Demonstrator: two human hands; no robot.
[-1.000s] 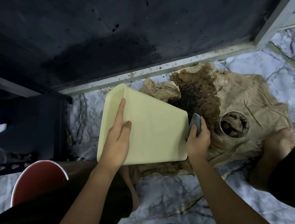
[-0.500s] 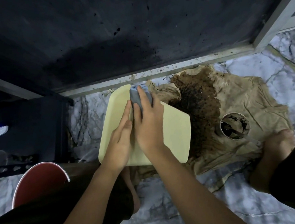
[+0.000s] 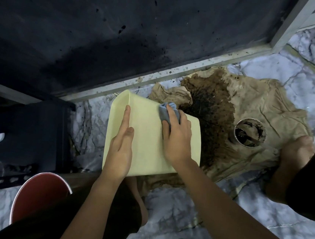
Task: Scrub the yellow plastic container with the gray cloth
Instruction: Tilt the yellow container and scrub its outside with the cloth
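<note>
Your left hand (image 3: 120, 150) lay flat, fingers straight and together, palm pressing down, forearm reaching up from below. Your right hand (image 3: 177, 139) sat just beside it, fingers curled and pressing down, with the forearm stretching in diagonally from the lower right.

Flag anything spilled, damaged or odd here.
A dark brown wet stain spreads across the crumpled tan paper sheet on the floor, beside a round white cup smeared with dark residue. Dark specks dot the grey metal frame rail.
</note>
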